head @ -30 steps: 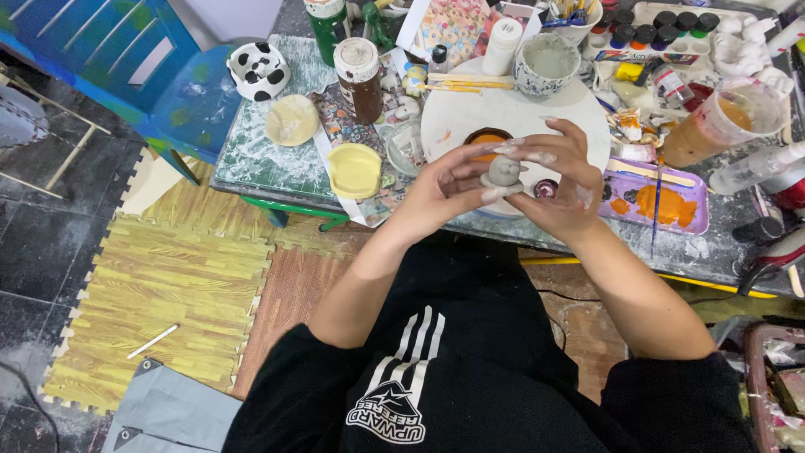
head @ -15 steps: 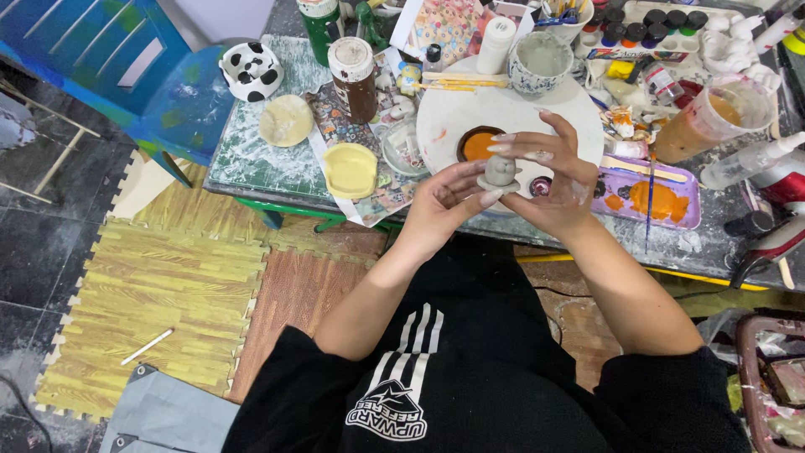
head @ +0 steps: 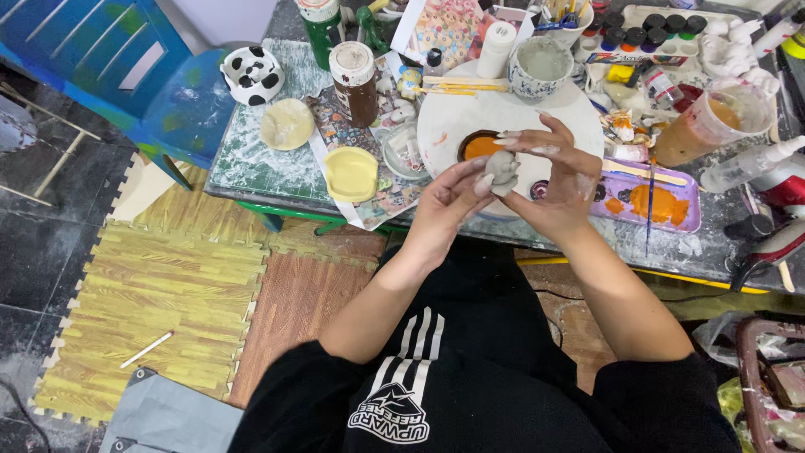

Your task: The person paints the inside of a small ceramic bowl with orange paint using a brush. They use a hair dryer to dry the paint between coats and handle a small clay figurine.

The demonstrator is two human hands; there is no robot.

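Gripping small grey clay lump (head: 503, 170) between both hands, above white round board (head: 503, 117). My left hand (head: 449, 205) pinching its left side; my right hand (head: 558, 180) cupping right side, fingers spread. Orange-filled dish (head: 480, 147) lying just beyond lump. Purple paint tray (head: 650, 201) sitting just right of right hand.

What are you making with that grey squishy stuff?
A person holds a small lump of grey clay between both hands, the left hand pinching one side and the right hand cupping the other, above a round white board. On the messy table around it sit a yellow lid, a grey cup and a purple tray smeared with orange paint.
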